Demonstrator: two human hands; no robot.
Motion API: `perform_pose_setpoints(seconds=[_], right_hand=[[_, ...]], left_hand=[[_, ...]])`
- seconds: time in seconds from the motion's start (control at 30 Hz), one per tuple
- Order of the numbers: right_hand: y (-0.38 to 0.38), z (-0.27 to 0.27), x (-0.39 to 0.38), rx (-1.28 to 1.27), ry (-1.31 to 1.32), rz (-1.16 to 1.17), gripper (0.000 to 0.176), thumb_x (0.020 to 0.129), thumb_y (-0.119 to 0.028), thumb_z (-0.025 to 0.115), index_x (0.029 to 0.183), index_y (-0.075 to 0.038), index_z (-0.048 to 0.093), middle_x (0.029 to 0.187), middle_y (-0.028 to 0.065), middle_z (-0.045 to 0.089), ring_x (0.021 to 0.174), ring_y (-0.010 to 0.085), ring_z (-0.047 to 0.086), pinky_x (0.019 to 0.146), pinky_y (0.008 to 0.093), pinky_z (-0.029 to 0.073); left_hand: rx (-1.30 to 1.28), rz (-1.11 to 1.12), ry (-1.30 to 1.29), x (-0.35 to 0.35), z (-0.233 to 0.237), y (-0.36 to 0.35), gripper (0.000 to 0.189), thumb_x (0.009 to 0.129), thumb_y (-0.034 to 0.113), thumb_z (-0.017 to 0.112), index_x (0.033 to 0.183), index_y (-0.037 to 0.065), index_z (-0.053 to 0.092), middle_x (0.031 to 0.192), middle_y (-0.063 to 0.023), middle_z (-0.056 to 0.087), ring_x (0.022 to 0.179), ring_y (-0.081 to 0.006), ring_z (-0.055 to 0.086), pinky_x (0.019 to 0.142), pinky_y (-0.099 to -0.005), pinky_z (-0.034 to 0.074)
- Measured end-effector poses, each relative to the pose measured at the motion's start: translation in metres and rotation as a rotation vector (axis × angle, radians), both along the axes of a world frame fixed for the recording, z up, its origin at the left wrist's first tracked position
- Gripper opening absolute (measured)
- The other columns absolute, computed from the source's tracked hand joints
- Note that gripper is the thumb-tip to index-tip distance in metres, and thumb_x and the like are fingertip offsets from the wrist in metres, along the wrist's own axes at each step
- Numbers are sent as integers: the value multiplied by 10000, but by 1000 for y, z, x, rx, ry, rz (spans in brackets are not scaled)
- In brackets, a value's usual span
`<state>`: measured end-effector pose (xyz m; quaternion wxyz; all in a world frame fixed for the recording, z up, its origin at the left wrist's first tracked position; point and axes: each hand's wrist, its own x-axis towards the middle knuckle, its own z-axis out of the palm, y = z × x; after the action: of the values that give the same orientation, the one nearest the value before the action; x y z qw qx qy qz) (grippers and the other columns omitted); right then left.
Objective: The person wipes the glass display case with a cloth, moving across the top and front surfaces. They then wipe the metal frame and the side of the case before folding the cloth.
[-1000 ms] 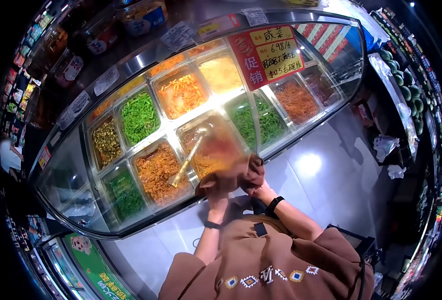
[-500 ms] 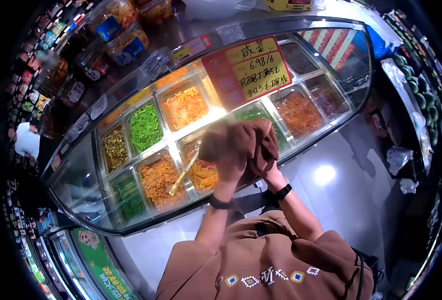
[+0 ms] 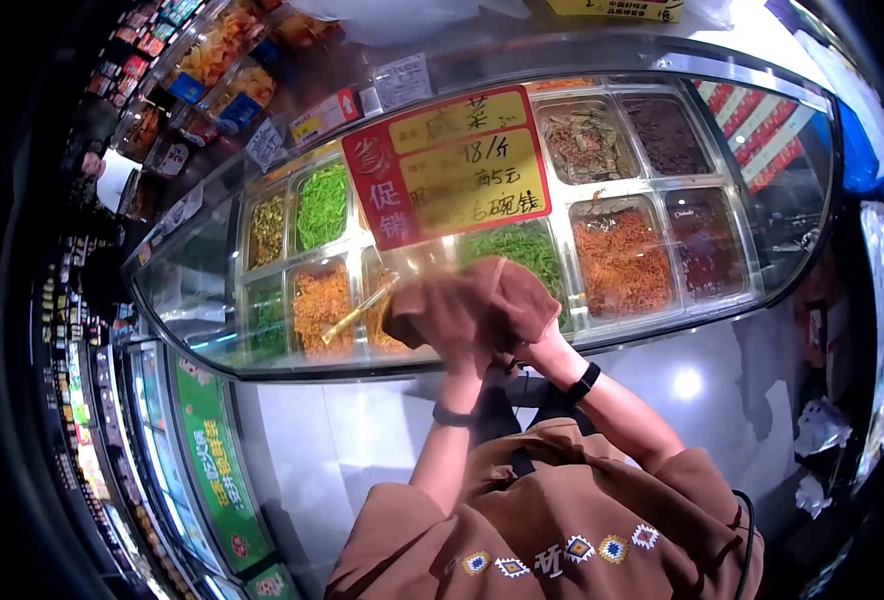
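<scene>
A brown cloth is bunched between my two hands, over the near edge of a glass-topped food case. My left hand is mostly covered by the cloth, with its fingers hidden. At the cloth's right side is my right hand, its fingers also largely hidden by the folds. Beneath and around the cloth lie trays of shredded green food and orange food. A red and yellow price sign stands just beyond the cloth.
Plastic tubs of food are stacked at the back left. A green sign panel is on a chiller at the lower left. Crumpled plastic bags are on the right. A person in white is at the far left.
The view has turned, so the case now lies more level and the sign sits further left. The cloth has changed shape and is spread wider between my hands.
</scene>
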<state>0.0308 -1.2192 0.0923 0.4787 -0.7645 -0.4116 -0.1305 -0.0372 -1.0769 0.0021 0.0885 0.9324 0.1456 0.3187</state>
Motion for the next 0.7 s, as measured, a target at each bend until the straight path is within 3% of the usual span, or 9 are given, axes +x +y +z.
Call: perform_pose_setpoints(seconds=[0.1,0.17,0.23,0.37,0.43,0.5,0.6,0.67,0.7], right_hand=[[-34,-70,-12,-163,66,84,587,782,-256,713,1346,-181,570,1318,126,587,1198,341,582,977,423,499],[-55,-127,-20,-245,19,102,589,758,-242,722,1327,-182,580,1300,119,591,1170,337,594,932,420,523],[-78,-189,-37,-359,34,97,518,772,-259,721,1273,-176,622,1251,90,631,1133,311,620,945,428,522],[-112,-237,-54,-189,166,174,377,736,-227,749,1101,-141,710,1117,77,691,1028,293,661,889,408,547],[-120,-257,-66,-227,183,146,322,718,-204,759,1031,-133,728,1045,71,706,965,294,674,838,398,556],[-122,-252,-70,-211,111,97,240,711,-179,760,943,-123,745,957,64,717,869,287,688,752,395,565],[-125,-233,-72,-199,174,58,229,703,-190,771,924,-134,746,970,59,716,876,283,686,751,403,567],[-124,-208,-71,-168,35,-83,231,656,-202,797,869,-136,736,980,56,710,877,298,683,774,412,561],[-122,-194,-67,-116,8,-154,249,646,-201,805,873,-135,731,984,55,708,883,302,681,783,418,558]], left_hand=[[-839,102,-43,-17,-29,-43,773,894,320,663,1486,-17,297,1487,-296,321,1373,-472,288,1142,-523,240],[-913,87,-30,-34,-59,-54,881,828,336,735,1491,-14,274,1474,-317,309,1364,-473,298,1133,-525,254],[-443,4,86,-58,-95,-64,997,753,341,802,1499,-12,242,1461,-336,300,1347,-471,320,1118,-530,277],[-454,-34,259,-90,-154,-80,966,750,248,772,1492,-27,218,1400,-340,345,1279,-498,364,1052,-563,325],[-406,-68,311,-95,-165,-84,950,751,204,756,1489,-33,207,1370,-344,368,1249,-512,383,1025,-577,344],[-255,-119,302,-97,-165,-82,931,754,163,736,1489,-35,198,1337,-351,395,1227,-527,395,1009,-585,352],[-260,-189,318,-96,-158,-78,880,763,155,740,1467,-54,255,1316,-347,443,1217,-545,406,1016,-593,351],[-141,-274,223,-84,-134,-74,832,764,178,751,1437,-70,328,1322,-338,451,1232,-540,402,1032,-591,343],[-234,-310,226,-73,-118,-73,802,755,219,767,1403,-66,391,1337,-323,452,1252,-521,401,1053,-588,325]])
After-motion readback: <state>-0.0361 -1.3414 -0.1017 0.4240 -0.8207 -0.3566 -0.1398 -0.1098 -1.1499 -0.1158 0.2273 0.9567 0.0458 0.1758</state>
